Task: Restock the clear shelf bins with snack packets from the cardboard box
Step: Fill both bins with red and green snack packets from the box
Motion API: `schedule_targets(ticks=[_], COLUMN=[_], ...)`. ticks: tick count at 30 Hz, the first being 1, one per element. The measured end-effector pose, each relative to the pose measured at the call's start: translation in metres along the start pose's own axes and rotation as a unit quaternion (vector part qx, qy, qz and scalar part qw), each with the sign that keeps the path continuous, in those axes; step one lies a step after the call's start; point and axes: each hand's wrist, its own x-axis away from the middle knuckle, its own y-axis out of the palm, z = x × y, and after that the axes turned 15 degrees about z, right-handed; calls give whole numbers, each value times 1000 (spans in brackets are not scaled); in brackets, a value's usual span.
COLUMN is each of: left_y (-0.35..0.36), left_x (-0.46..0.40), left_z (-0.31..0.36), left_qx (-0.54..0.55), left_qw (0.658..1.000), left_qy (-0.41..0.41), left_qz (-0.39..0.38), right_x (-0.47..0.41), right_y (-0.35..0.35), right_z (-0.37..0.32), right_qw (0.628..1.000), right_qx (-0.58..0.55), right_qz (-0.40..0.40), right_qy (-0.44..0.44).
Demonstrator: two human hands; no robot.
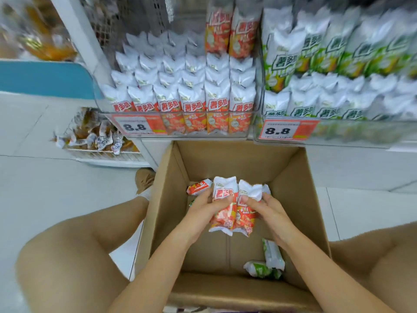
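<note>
Two packets upright — tops toward shelf — between hands.

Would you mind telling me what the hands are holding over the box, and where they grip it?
Both hands hold a bunch of red snack packets between them: the left hand grips its left side, the right hand its right side, around mid-height.

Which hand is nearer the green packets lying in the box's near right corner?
Right. The right hand, gripping red packets mid-box, sits closer above the green packets; the left hand grips the same bundle farther left.
</note>
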Motion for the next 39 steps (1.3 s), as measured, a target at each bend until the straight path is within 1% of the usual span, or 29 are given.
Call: schedule_targets(ticks=[4, 6, 8, 12, 17, 22, 24, 29, 32, 33, 34, 36, 37, 38, 39], left_y=[-16, -22, -27, -36, -43, -35, -30, -23, -21, -20, -18, -15, -13, -11, -9], left_x=[15, 18, 22, 23, 16, -3, -13, -45, -62, -67, -72, -81, -84, -87, -90], left_z=[41, 62, 84, 134, 201, 251, 262, 270, 274, 276, 278, 282, 284, 286, 287], left_qx=[-72, -104, -108, -80, -54, -44, -37, -64, -72, -75, -77, -93, -101, -108, -115], left_qw=[993, 986, 980, 962, 923, 891, 887, 882, 887, 890, 894, 899, 898, 897, 894], left_qy=[83, 118, 153, 227, 308, 370, 378, 381, 375, 370, 366, 359, 359, 359, 360], left_qz=[42, 55, 73, 131, 222, 261, 263, 268, 261, 255, 246, 234, 233, 235, 239], right_x=[14, 19, 24, 33, 37, 27, 16, -11, -20, -23, -26, -31, -33, -35, -37], right_y=[1, 3, 6, 7, 2, 13, 20, 35, 40, 41, 43, 47, 49, 50, 52], right_z=[-41, -68, -97, -162, -238, -288, -299, -306, -306, -307, -307, -308, -308, -309, -308], right_qw=[997, 991, 983, 961, 911, 863, 837, 787, 753, 738, 705, 590, 543, 515, 503], right_qx=[33, 60, 78, 89, 139, 165, 200, 301, 362, 390, 435, 543, 575, 590, 594], right_qz=[-1, 1, 5, 31, 117, 163, 186, 193, 191, 190, 197, 236, 261, 285, 306], right_qy=[-66, -116, -164, -262, -371, -448, -474, -503, -515, -517, -525, -549, -554, -552, -548])
